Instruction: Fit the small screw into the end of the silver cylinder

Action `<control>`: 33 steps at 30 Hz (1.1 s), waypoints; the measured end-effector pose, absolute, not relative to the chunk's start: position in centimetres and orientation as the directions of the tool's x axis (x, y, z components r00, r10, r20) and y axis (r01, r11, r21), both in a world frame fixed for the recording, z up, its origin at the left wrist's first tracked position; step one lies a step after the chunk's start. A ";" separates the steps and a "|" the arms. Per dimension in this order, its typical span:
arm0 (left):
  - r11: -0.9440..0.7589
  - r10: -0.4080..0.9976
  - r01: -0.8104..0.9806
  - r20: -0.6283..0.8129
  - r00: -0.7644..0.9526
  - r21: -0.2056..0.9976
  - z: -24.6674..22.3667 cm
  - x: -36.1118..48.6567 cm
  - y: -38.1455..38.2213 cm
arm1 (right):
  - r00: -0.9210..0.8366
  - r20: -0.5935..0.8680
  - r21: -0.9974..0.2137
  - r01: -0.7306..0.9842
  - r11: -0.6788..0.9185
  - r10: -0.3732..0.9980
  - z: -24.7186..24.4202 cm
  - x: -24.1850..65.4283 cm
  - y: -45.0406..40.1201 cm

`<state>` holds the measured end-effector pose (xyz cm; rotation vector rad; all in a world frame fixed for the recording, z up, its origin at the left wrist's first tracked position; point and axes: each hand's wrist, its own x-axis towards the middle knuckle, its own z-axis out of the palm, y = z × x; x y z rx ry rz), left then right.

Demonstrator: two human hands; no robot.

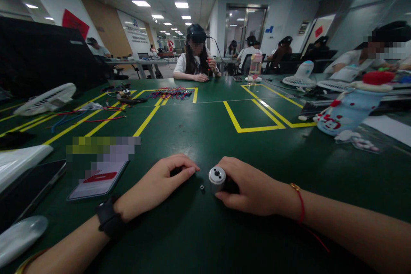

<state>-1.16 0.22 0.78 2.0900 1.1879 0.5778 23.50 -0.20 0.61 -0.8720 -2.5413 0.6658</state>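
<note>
From here I see the right hand (250,189) with its fingers wrapped around a metal cylinder (217,180), the holed end facing up; I can't tell whether its base touches the desk (183,239). The left hand (163,177) is just across from it, fingers curved in, tips narrow; whether they meet I can't tell. A small ring (202,188) lies between, just beside the cylinder. I'd call this steadying the cylinder; taking up that ring would need a light pinch.

The cylinder (217,185) is smooth, shiny metal; the small ring (202,187) also looks metallic. The desk (183,132) is smooth, faintly glossy; the wristband (109,218) appears matt. Toward the desk's left edge, the fan (48,99) appears plastic.
</note>
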 end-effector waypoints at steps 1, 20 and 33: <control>-0.405 0.850 0.584 0.055 0.523 0.703 0.8 -1.2 0.3 | -0.739 0.188 -0.543 0.470 0.695 0.647 0.6 23.5 -0.2; -0.538 0.778 0.574 0.102 0.620 0.617 1.0 -0.3 -0.6 | -0.737 0.196 -0.540 0.469 0.699 0.647 0.3 23.4 -0.1; -0.543 0.832 0.533 0.330 0.445 0.649 2.9 0.8 -1.4 | -0.743 0.212 -0.511 0.470 0.720 0.635 0.4 23.0 -0.2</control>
